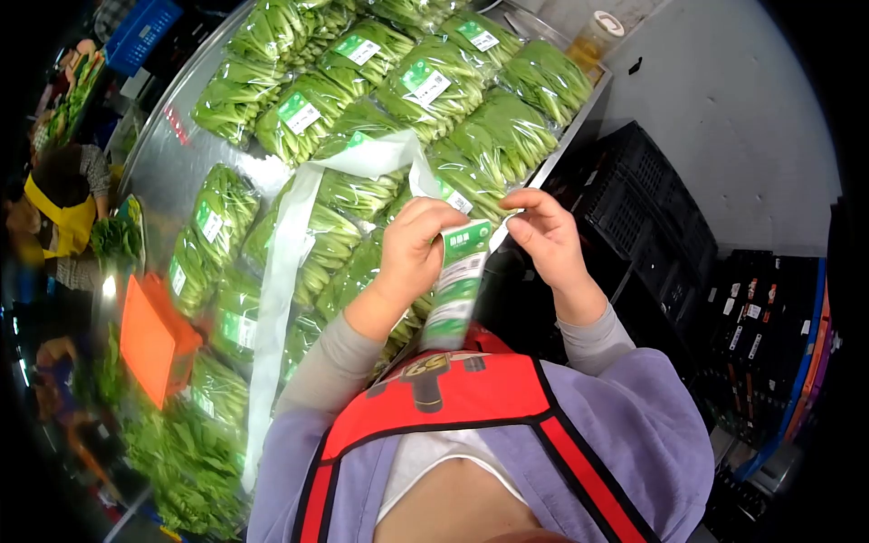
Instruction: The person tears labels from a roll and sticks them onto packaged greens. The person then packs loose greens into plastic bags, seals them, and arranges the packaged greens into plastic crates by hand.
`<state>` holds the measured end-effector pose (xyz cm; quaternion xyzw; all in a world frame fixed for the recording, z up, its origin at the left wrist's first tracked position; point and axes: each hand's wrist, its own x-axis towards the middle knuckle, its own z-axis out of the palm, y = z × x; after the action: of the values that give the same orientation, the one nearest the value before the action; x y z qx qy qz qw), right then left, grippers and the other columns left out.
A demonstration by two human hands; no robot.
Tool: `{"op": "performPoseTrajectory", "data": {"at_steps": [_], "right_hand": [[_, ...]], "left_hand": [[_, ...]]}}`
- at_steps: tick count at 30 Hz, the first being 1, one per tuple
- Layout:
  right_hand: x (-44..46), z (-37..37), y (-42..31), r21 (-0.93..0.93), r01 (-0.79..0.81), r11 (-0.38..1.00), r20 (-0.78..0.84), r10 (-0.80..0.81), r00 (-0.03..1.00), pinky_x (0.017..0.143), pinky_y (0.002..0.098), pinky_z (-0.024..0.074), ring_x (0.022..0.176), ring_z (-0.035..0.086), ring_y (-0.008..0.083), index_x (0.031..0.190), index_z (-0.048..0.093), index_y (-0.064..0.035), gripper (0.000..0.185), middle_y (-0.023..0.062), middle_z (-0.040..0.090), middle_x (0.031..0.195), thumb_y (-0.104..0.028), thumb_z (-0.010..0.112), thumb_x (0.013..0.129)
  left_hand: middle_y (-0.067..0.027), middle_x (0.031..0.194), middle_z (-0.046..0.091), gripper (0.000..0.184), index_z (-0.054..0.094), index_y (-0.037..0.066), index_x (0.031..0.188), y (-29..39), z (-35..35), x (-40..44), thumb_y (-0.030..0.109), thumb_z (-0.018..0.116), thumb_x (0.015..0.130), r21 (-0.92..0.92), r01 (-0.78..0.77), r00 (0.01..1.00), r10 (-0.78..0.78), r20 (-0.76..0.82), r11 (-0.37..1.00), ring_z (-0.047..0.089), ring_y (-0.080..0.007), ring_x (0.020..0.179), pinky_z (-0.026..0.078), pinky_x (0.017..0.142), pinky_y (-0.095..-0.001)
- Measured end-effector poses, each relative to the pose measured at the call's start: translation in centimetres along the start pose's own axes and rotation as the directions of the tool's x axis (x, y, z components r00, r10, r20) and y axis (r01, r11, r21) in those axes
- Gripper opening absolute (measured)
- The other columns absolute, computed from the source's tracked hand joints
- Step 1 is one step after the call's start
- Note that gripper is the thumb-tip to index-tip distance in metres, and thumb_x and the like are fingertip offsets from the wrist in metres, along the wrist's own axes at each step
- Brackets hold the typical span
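Note:
My left hand [416, 244] is closed around a strip of green and white printed labels [462, 271] hanging down in front of my apron. A long pale backing strip [294, 235] trails from near this hand, loops over the vegetable bags and drops away at the left. Beside the label strip, my right hand [548, 240] pinches a thin white piece, seemingly a label seen edge-on, between thumb and forefinger. Clear bags of leafy greens [434, 86] lie in rows under and beyond my hands, many bearing a green and white label.
The bags lie on a metal table [163, 167]. An orange basket [149, 339] and loose greens [186, 452] are at the left. Black crates [634, 217] stand right. A jar [593, 41] sits at the far corner. A person in a yellow apron [68, 217] is far left.

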<state>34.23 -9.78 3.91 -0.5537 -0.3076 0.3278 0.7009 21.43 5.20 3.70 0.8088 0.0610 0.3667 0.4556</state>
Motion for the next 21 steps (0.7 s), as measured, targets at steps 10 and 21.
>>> {"op": "performPoseTrajectory", "data": {"at_steps": [10,21], "right_hand": [[1.6,0.9,-0.3,-0.365,0.195,0.910,0.206,-0.125,0.971,0.077,0.0280,0.0437,0.086,0.057,0.0186,0.089,0.063,0.0008,0.015,0.0091,0.060,0.090,-0.002,0.067,0.074],[4.3,-7.5,-4.2,0.238,0.326,0.915,-0.290,-0.253,0.923,0.061,0.0260,0.0401,0.068,0.047,0.0144,0.098,0.053,-0.0046,0.011,0.0071,0.054,0.087,-0.004,0.045,0.090]], "left_hand": [[-0.0063,0.074,0.059,0.014,0.060,0.005,0.078,-0.7,0.4,0.5,0.001,0.066,0.066,-0.108,0.106,0.994,-0.102,0.041,0.988,0.056,-0.0253,0.071,0.044,0.065,-0.0320],[-0.0068,0.065,0.053,0.018,0.055,0.007,0.066,-3.1,0.2,0.3,0.009,0.071,0.056,0.139,-0.011,0.968,-0.024,0.248,0.990,0.052,-0.0264,0.064,0.042,0.055,-0.0349]]}}
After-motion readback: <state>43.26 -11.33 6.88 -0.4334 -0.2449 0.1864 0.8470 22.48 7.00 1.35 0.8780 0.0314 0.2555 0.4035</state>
